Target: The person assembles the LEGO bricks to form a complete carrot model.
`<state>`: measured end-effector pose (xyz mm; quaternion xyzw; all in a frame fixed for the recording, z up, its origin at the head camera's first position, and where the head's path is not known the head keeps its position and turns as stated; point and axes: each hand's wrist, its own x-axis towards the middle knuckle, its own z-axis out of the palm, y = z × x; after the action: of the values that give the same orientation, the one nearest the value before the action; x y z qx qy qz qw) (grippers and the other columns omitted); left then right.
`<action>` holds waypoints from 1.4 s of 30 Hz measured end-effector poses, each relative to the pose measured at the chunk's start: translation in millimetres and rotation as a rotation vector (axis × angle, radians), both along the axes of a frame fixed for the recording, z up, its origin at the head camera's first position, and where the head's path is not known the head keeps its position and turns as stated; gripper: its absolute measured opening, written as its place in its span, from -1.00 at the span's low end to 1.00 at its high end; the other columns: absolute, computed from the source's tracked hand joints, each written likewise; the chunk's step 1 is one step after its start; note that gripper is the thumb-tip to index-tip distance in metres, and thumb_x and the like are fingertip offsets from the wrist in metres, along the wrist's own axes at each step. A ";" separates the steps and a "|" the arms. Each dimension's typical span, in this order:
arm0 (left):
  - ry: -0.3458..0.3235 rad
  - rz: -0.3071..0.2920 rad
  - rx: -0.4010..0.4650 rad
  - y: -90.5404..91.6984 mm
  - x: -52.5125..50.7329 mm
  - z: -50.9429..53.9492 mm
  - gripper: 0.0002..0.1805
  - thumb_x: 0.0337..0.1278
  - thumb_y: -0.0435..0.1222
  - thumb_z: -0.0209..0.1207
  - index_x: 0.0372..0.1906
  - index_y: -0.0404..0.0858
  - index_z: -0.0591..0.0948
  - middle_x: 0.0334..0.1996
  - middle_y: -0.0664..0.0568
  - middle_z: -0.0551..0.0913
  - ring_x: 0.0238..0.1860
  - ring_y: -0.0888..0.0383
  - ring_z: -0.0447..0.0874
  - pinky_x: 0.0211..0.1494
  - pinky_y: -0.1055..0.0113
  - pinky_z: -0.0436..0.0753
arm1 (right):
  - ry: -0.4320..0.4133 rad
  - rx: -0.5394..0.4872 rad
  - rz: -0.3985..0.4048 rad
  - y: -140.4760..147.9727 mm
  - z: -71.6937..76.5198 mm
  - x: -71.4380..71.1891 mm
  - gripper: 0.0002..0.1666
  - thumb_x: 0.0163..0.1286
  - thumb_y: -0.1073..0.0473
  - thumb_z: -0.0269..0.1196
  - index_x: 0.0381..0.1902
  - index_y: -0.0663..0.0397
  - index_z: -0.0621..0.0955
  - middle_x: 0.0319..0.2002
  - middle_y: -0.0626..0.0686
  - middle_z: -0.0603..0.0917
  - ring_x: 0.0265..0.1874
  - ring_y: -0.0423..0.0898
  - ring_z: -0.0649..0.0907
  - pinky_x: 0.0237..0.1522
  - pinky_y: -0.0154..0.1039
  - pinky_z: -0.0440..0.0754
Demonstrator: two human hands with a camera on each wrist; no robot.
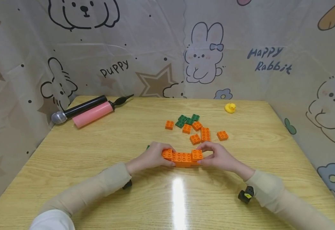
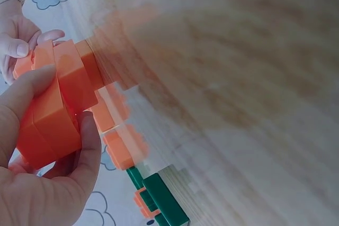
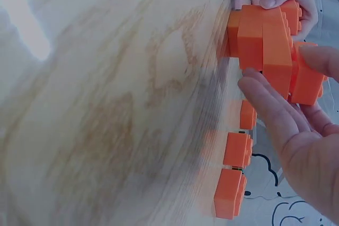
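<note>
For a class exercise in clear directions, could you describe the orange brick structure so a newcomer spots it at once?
On the wooden table, look between the left hand and the right hand. There, held at both ends, is the orange brick structure. Unlike the orange bricks lying unheld beyond it, it is a long row with a raised brick at each end.

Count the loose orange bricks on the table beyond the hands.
6 visible: the leftmost brick, two bricks beside the green bricks, a long brick, a shorter brick to its left, the rightmost brick. The hands may hide more.
</note>
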<state>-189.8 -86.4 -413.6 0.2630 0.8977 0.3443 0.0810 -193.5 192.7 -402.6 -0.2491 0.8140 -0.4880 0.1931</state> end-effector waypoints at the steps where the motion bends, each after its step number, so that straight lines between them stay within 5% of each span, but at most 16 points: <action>1: -0.004 0.002 0.000 0.0 -0.3 -0.1 -0.61 -0.14 -0.14 0.47 -0.13 -0.14 0.69 -0.11 0.03 0.73 -0.17 0.26 0.59 -0.11 0.33 0.54 | 0.002 0.000 -0.002 -0.1 0.1 0.1 -0.53 0.22 0.23 0.36 0.04 0.32 0.49 0.13 0.36 0.47 -0.27 0.01 0.74 -0.26 -0.27 0.70; 11: 0.016 0.007 -0.005 1.5 -0.5 -0.2 -0.63 -0.17 -0.17 0.48 -0.16 -0.16 0.70 -0.16 0.04 0.74 -0.27 0.29 0.54 -0.21 0.42 0.49 | 0.003 -0.005 -0.085 -4.2 -2.2 4.4 -0.51 0.13 0.30 0.39 0.01 0.31 0.51 0.06 0.37 0.48 -0.30 0.02 0.73 -0.30 -0.27 0.70; 18: 0.022 0.004 -0.006 1.8 -0.4 0.3 -0.62 -0.17 -0.17 0.48 -0.16 -0.17 0.70 -0.16 0.03 0.74 -0.27 0.30 0.55 -0.21 0.43 0.49 | 0.005 -0.021 -0.111 -8.8 -7.4 7.6 -0.32 0.13 0.16 0.44 0.19 0.24 0.49 0.20 0.31 0.46 -0.16 0.11 0.68 -0.39 -0.21 0.71; 25: 0.020 -0.004 0.000 1.1 -1.2 0.1 -0.63 -0.16 -0.17 0.48 -0.16 -0.17 0.70 -0.15 0.02 0.74 -0.25 0.28 0.56 -0.19 0.40 0.50 | -0.012 -0.098 -0.121 -9.8 -13.5 9.4 -0.43 0.19 0.19 0.39 0.13 0.29 0.53 0.18 0.39 0.43 -0.44 0.06 0.75 -0.40 -0.21 0.71; 42: -0.028 0.009 0.001 1.7 -3.5 0.7 -0.63 -0.18 -0.19 0.49 -0.17 -0.19 0.71 -0.19 0.04 0.75 -0.26 0.30 0.57 -0.17 0.37 0.51 | -0.034 -0.040 -0.094 -13.4 -6.7 7.4 -0.46 0.17 0.23 0.40 0.06 0.39 0.52 0.08 0.43 0.40 -0.51 0.09 0.74 -0.46 -0.21 0.70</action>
<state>-193.3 -84.7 -412.9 0.2541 0.8974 0.3487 0.0916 -186.1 179.3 -409.3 -0.2059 0.8116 -0.5168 0.1786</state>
